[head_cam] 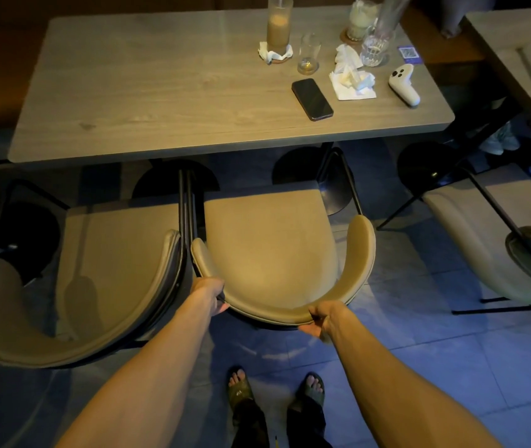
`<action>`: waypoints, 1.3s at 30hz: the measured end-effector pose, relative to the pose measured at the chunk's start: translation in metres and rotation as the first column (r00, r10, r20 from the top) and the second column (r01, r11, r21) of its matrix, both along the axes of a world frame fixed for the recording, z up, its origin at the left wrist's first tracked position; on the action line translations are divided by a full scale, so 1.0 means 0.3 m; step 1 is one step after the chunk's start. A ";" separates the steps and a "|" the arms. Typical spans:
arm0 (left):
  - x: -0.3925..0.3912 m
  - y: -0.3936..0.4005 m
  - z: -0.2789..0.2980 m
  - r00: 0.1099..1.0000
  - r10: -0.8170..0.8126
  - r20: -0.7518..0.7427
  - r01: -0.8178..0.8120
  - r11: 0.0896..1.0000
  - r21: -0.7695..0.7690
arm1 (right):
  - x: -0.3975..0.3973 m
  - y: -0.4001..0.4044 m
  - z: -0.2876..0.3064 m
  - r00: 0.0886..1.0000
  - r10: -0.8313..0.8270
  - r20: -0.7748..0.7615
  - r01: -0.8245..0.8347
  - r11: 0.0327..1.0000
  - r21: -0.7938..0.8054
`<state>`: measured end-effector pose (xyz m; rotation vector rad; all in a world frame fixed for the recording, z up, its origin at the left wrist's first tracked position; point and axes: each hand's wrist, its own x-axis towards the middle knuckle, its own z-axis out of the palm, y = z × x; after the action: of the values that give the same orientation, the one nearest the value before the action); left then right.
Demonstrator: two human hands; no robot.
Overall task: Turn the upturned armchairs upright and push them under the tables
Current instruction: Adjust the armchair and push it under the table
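Note:
A tan armchair (pixel 267 240) stands upright in front of me, its seat's front edge near the wooden table (pixel 147 92). My left hand (pixel 210 294) grips the curved backrest at its left side. My right hand (pixel 324 318) grips the same backrest at its lower right. A second tan armchair (pixel 102 263) stands upright just to the left, its black frame touching the middle chair. At the right, a third armchair (pixel 490 244) lies tipped over on the tiled floor with its black legs sticking up.
On the table's right half stand glasses (pixel 278 25), a phone (pixel 312 99), crumpled napkins (pixel 353 80) and a white controller (pixel 404 85). A second table (pixel 500 50) is at the far right. My sandalled feet (pixel 241 388) stand on the floor behind the chair.

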<state>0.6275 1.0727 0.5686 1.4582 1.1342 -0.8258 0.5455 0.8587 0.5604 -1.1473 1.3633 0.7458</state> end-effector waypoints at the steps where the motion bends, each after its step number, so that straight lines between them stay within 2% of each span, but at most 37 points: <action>1: -0.003 0.000 0.001 1.000 0.003 0.002 -0.003 1.000 -0.005 | -0.005 0.001 0.003 1.000 0.008 0.001 -0.008 1.000 0.001; 6: -0.036 -0.006 0.018 1.000 0.008 -0.021 -0.008 1.000 0.008 | -0.023 -0.024 -0.018 0.999 -0.023 0.028 0.024 1.000 -0.019; 9: -0.063 -0.024 0.024 0.995 0.014 -0.096 -0.021 0.997 -0.078 | 0.004 -0.088 -0.084 0.997 -0.053 0.049 0.059 0.991 -0.123; 11: -0.062 -0.034 0.014 0.993 0.007 -0.121 -0.023 0.991 -0.132 | 0.033 -0.120 -0.116 1.000 -0.017 0.025 0.021 0.988 -0.155; 15: -0.033 -0.040 0.000 0.993 -0.041 -0.108 0.026 0.991 -0.131 | 0.075 -0.146 -0.142 0.998 0.056 -0.027 -0.061 0.977 -0.205; 19: -0.002 -0.049 -0.005 0.996 -0.054 -0.075 0.045 0.992 -0.120 | 0.098 -0.154 -0.167 1.000 0.009 0.016 -0.005 0.973 -0.232; 28: -0.007 -0.054 -0.004 0.998 -0.030 -0.053 0.024 0.994 -0.104 | 0.097 -0.151 -0.147 0.999 0.040 0.024 -0.033 0.974 -0.226; 32: 0.008 -0.047 0.010 0.994 -0.054 -0.095 0.045 0.995 -0.088 | 0.110 -0.148 -0.125 0.998 0.067 0.003 -0.066 0.979 -0.191; 36: -0.002 -0.041 0.042 0.994 -0.054 -0.099 0.050 0.998 -0.041 | 0.104 -0.110 -0.052 0.998 -0.064 0.022 0.067 0.978 -0.198; 39: -0.018 -0.037 0.070 1.000 0.018 -0.018 -0.019 0.999 -0.032 | 0.090 -0.091 0.046 0.987 -0.129 0.098 0.145 0.973 -0.178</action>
<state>0.6221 1.0615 0.5896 1.4146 1.1409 -0.8420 0.5726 0.8315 0.5741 -1.2017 1.4450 0.4730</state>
